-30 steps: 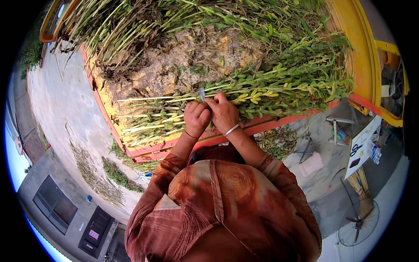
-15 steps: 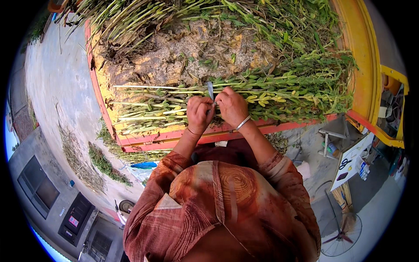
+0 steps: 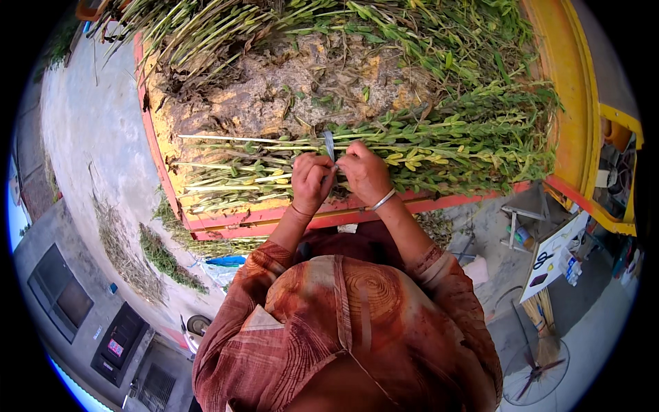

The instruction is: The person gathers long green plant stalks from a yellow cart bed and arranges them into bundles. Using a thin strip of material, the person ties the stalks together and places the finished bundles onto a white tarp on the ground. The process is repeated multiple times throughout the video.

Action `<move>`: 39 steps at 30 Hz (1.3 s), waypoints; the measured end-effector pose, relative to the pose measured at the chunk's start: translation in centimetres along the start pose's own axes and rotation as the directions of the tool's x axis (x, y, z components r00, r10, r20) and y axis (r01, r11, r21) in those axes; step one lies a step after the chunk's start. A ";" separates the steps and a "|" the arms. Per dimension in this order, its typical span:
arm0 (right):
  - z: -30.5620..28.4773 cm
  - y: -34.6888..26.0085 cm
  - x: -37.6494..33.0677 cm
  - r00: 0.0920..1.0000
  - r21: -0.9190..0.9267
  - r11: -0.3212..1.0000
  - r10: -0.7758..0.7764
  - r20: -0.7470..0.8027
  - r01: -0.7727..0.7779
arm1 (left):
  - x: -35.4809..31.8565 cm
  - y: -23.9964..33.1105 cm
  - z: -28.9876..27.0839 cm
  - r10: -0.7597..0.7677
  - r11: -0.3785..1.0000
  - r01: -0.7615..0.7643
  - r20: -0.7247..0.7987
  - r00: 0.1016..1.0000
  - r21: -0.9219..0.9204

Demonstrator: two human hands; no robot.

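A long bundle of green and yellowing leafy stalks (image 3: 425, 152) lies across the near side of a yellow truck bed, cut ends to the left and pods to the right. Around its middle runs a pale grey-blue strip (image 3: 329, 145), which looks like plastic tie. My left hand (image 3: 313, 180) and my right hand (image 3: 364, 174) meet over the near side of the bundle, fingers pinched on the strip's ends. Just how the ends cross between the fingertips is hidden. A light-coloured bangle circles my right wrist.
More cut stalks (image 3: 453, 41) are heaped on the far side of the bed, beyond bare, debris-covered boards (image 3: 309, 82). A red rail (image 3: 268, 218) edges the near side. At right stand a yellow frame (image 3: 583, 103), a white board (image 3: 552, 257) with scissors, and a fan (image 3: 539, 371).
Both hands stay at the strip, with only small finger movements. My right hand has dipped slightly toward me; the bundle lies in the same place.
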State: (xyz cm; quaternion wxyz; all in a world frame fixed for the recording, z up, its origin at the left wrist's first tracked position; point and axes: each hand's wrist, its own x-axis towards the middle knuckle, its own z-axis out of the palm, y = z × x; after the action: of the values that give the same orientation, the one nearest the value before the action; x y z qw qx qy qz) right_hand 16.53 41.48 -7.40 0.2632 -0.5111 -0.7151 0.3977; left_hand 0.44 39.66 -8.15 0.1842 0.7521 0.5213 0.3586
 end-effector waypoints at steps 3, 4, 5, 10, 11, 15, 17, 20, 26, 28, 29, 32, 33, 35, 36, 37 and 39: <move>0.1 0.6 -0.3 0.999 0.050 0.999 -0.015 -0.041 0.017 | 0.5 0.1 -0.9 -0.129 0.984 0.148 0.177 0.976 -0.096; 0.1 0.5 -0.4 0.999 0.035 0.999 -0.007 -0.053 0.009 | 1.0 -0.2 -1.4 -0.152 0.973 0.188 0.250 0.956 -0.130; 0.2 0.3 -0.6 0.998 0.020 1.000 0.001 -0.066 0.001 | 1.5 -0.5 -1.7 -0.169 0.960 0.230 0.322 0.931 -0.161; 0.9 0.2 -2.7 1.000 -0.283 0.959 0.018 -0.019 -0.023 | 1.7 -2.2 -2.0 -0.069 0.988 0.121 0.413 0.908 -0.100; 1.1 0.2 -3.2 1.000 -0.305 0.952 -0.004 -0.018 -0.001 | 1.5 -2.5 -2.0 -0.090 0.983 0.147 0.420 0.903 -0.105; 1.5 -0.3 -4.6 0.999 -0.387 0.921 -0.048 0.003 0.045 | 1.3 -1.7 -2.4 -0.176 0.963 0.247 0.435 0.883 -0.112; 1.1 -0.6 -3.6 0.996 -0.407 0.910 -0.088 -0.013 0.075 | 2.3 -1.1 -2.8 -0.221 0.963 0.265 0.427 0.877 -0.045; 0.9 -1.8 -4.2 0.999 -0.438 0.899 0.001 -0.039 -0.018 | 2.7 -0.8 -3.8 -0.170 0.979 0.205 0.497 0.851 -0.015; 2.2 -1.9 -13.0 0.869 0.295 0.818 0.479 0.126 -0.494 | 7.9 -3.8 -5.5 -0.268 0.960 0.275 0.475 0.838 0.057; 4.8 -0.2 -15.6 0.614 0.591 0.300 0.651 0.447 -0.749 | 9.1 -6.1 -4.1 -0.321 0.939 0.308 0.707 0.630 0.151; 5.2 0.5 -16.2 0.573 0.670 0.147 0.667 0.476 -0.728 | 8.1 -7.9 -2.8 -0.313 0.942 0.275 0.797 0.516 0.191; 5.6 0.8 -15.9 0.481 0.759 -0.112 0.712 0.512 -0.642 | 6.1 -9.6 -0.9 -0.248 0.930 0.344 0.914 0.321 0.132; 4.4 0.3 -15.3 0.582 0.752 0.131 0.722 0.374 -0.646 | 5.1 -10.0 -0.9 -0.231 0.939 0.326 0.905 0.356 0.111; 0.8 -1.4 -13.6 0.778 0.596 0.582 0.616 0.120 -0.553 | 4.9 -9.4 -1.5 -0.284 0.935 0.332 0.833 0.475 0.129; -1.1 -1.4 -11.8 0.796 0.492 0.767 0.566 -0.216 -0.412 | 4.8 -8.8 -1.9 -0.310 0.931 0.336 0.787 0.532 0.140; -3.3 -1.1 -9.9 0.766 0.340 0.875 0.472 -0.437 -0.345 | 4.5 -7.5 -2.4 -0.288 0.955 0.238 0.730 0.619 0.175; -7.4 0.6 -7.3 0.792 -0.333 0.819 0.221 -0.569 -0.468 | 4.0 -4.2 -3.5 -0.212 0.961 0.054 0.600 0.771 0.270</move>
State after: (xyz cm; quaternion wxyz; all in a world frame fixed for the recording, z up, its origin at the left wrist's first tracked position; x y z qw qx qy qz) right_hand 25.06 36.95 -3.62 0.2340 -0.7691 -0.5842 0.1117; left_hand -4.03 44.61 -7.15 0.2802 0.8054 0.5222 0.0107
